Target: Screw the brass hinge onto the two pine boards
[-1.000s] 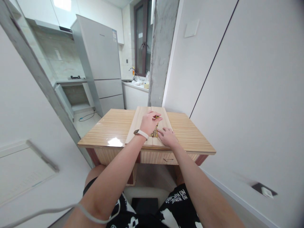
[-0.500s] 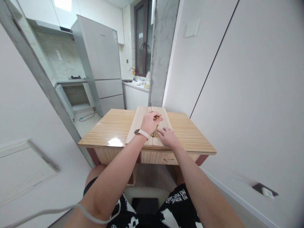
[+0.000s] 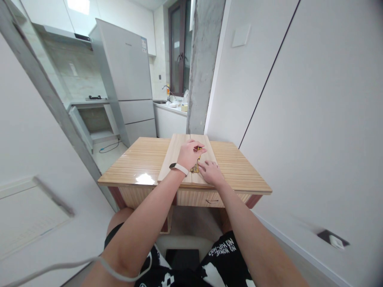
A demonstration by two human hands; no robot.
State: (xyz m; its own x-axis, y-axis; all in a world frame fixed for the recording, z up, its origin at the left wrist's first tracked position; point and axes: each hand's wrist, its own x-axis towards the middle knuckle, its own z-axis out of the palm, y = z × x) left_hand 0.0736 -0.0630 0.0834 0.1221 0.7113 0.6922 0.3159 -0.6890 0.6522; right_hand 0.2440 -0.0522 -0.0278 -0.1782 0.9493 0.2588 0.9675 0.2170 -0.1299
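Note:
Two pale wooden boards (image 3: 172, 159) lie side by side on the table, with a narrow seam between them. A small brass-coloured hinge or latch (image 3: 195, 169) rests across the seam near the front. My left hand (image 3: 190, 153), with a white-banded watch on its wrist, is closed on a yellow-and-black screwdriver (image 3: 199, 148). The tool stands roughly upright over the brass piece, its tip too small to make out. My right hand (image 3: 211, 172) lies on the right board, fingers stretched out, its fingertips beside or touching the brass piece.
The striped wooden table (image 3: 242, 167) has a drawer (image 3: 209, 198) below its front edge. White walls (image 3: 314, 119) rise close on the right. A fridge (image 3: 128, 71) and a sink counter (image 3: 170, 119) stand beyond. A white cable (image 3: 101, 261) crosses by my left arm.
Both hands keep almost the same places. The fingers of my left hand have shifted very slightly around the screwdriver.

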